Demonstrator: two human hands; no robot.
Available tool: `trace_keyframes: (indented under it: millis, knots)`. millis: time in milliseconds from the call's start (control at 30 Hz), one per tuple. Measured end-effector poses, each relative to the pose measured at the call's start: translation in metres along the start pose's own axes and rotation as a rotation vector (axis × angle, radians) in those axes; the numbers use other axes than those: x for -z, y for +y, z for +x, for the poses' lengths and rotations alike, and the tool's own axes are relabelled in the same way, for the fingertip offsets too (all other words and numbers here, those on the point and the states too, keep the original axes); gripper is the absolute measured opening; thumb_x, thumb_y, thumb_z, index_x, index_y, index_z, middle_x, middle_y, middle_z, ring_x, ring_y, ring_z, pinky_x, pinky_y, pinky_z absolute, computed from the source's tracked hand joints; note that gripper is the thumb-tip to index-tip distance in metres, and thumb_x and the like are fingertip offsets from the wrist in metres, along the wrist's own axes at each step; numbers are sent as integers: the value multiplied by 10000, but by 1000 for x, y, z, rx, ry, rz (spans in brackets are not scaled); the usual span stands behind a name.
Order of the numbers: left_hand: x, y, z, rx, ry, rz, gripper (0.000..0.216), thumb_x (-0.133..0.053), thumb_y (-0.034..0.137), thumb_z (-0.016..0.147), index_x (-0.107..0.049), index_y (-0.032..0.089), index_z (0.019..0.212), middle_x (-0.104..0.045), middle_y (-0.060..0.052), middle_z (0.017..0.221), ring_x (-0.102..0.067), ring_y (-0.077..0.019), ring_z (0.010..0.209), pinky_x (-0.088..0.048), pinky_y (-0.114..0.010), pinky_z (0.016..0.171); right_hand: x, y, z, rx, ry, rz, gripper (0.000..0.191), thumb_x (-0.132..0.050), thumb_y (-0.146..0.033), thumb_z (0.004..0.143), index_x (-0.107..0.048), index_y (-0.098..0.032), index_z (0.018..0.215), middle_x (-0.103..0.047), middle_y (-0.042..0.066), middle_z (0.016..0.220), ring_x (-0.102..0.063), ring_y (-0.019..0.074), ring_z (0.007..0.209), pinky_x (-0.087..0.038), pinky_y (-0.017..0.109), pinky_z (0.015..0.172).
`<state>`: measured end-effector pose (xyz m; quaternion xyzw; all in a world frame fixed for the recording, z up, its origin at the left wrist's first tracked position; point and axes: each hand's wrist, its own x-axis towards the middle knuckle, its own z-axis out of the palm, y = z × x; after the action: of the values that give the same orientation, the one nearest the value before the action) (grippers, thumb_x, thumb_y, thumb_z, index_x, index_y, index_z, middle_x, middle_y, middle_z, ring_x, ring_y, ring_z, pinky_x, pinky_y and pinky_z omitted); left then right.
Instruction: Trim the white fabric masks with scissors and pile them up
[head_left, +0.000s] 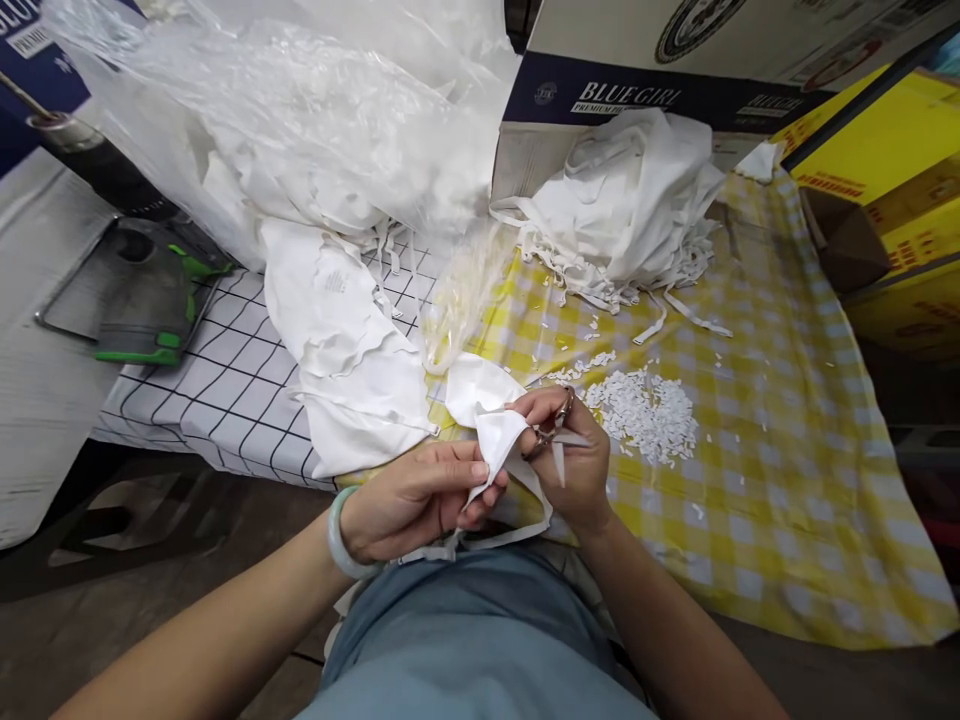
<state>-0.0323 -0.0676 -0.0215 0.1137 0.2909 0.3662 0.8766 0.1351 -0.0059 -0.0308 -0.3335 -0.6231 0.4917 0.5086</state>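
Note:
My left hand [424,497], with a pale green bangle at the wrist, pinches the edge of a white strapped garment [496,436] between thumb and fingers. My right hand [574,460] is closed around a small pair of scissors [559,437], whose blades point back toward my wrist. The fingertips of that hand also touch the garment's upper edge. A thin white strap hangs in a loop below both hands, over my lap. Left of my hands lie several flat white cloth pieces [360,370], overlapping. Small white clippings [649,415] are heaped just beyond my right hand.
A pile of white strapped garments [637,200] sits at the back, against a printed carton [585,105]. Clear plastic bags [337,100] bulge at the back left. A grey-and-green device [142,290] stands at the left. Yellow boxes [892,170] are at the right of the checked yellow cloth [787,500].

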Motion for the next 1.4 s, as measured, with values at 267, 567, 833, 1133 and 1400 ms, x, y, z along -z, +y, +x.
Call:
trace_keyframes:
  millis: [267, 567, 833, 1133, 1400]
  knots:
    - [-13, 9, -14, -377, 131, 857, 230, -576, 318, 931, -748, 170, 972, -630, -62, 852, -560, -161, 798, -479, -272, 739, -5, 7, -5, -317, 100, 58, 165, -705, -252, 732, -547, -220, 769, -579, -9, 779, -571, 133, 736, -505, 259, 699]
    - [-30, 29, -20, -724, 326, 1209, 255, -487, 257, 971, -710, 190, 866, -579, -92, 1035, -549, -214, 1040, -465, -329, 934, -5, 1, 4, -415, 121, 128, 320, -785, -383, 649, -517, -226, 728, -567, -2, 757, -549, 139, 692, -497, 265, 633]
    - [-37, 16, 25, -742, 288, 663, 305, -472, 288, 976, -627, 141, 759, -468, -58, 1019, -434, -88, 646, -409, -242, 549, -6, -1, -15, -533, -120, 202, 402, -772, -521, 687, -548, -223, 836, -551, -13, 779, -541, 143, 714, -495, 285, 683]
    - [-37, -4, 45, -692, 301, 892, 316, -420, 290, 990, -562, 168, 736, -444, -77, 1062, -469, -157, 818, -432, -267, 610, 61, -29, -10, -194, -405, -583, 452, -687, -622, 758, -538, -200, 688, -546, 8, 682, -474, 167, 680, -374, 305, 654]
    - [-36, -8, 52, -707, 239, 959, 289, -423, 256, 977, -556, 181, 732, -457, -99, 1046, -471, -230, 1045, -482, -311, 822, 67, -22, -13, -181, -395, -622, 473, -737, -568, 718, -446, -213, 606, -498, -36, 556, -447, 125, 558, -337, 280, 613]
